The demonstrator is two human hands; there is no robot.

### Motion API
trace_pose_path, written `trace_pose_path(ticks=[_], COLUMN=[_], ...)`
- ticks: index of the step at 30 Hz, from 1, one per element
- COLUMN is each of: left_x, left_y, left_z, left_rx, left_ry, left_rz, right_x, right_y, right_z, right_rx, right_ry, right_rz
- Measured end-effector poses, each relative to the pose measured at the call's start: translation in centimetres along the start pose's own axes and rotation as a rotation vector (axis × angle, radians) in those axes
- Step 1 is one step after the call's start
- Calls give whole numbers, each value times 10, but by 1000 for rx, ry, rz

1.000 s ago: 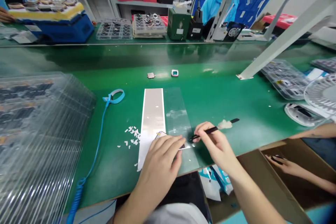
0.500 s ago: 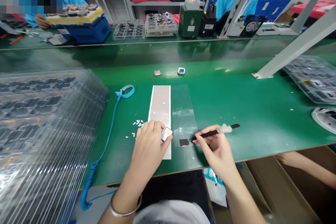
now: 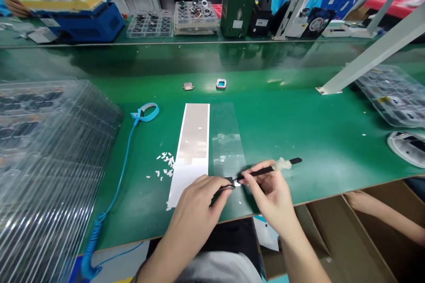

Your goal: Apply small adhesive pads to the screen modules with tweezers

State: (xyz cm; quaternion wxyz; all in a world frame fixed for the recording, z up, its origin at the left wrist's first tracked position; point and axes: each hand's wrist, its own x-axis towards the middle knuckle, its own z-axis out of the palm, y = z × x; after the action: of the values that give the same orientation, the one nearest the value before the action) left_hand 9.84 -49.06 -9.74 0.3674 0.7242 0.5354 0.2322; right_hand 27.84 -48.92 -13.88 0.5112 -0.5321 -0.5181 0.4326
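Note:
My left hand [image 3: 199,199] pinches a small flat watch-like part [image 3: 227,187] between thumb and fingers. The part is seen nearly edge-on, with its dark rim showing. My right hand [image 3: 275,192] grips black tweezers [image 3: 264,171] like a pen, with a pale wrapping [image 3: 282,164] near their back end. Their tip is at the part's right side, where a small white piece [image 3: 237,183] shows; contact is unclear. Under both hands lies a clear plastic sheet [image 3: 227,141]. To its left is a white-edged backing sheet [image 3: 191,177], with several small white scraps [image 3: 170,160] beside it.
Stacked clear trays [image 3: 49,163] fill the left side. A blue wrist strap [image 3: 149,112] with coiled cord lies beside them. Two small watch parts, one grey [image 3: 188,86] and one white-framed [image 3: 221,83], sit farther back. A white post [image 3: 361,53] rises at right. Another person's arm [image 3: 375,210] is lower right.
My left hand has moved right, off the backing sheet, bringing the part to the tweezers' tip and tilting it edge-on. My right hand stays nearly in place. The camera view has shifted slightly.

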Motion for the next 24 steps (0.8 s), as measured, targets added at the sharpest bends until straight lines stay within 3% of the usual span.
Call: trace_pose_path(ticks=[11, 19, 24], left_x=[3, 4, 6], left_y=[-6, -3, -3], left_z=[0, -2, -3], left_rx=[-12, -42, -105], left_ry=[61, 20, 60], left_rz=[-12, -69, -33], right_x=[0, 2, 3], right_y=[-5, -8, -20], right_z=[2, 2, 0], right_rx=[23, 97, 201], right_ry=[33, 106, 222], right_rz=[49, 134, 30])
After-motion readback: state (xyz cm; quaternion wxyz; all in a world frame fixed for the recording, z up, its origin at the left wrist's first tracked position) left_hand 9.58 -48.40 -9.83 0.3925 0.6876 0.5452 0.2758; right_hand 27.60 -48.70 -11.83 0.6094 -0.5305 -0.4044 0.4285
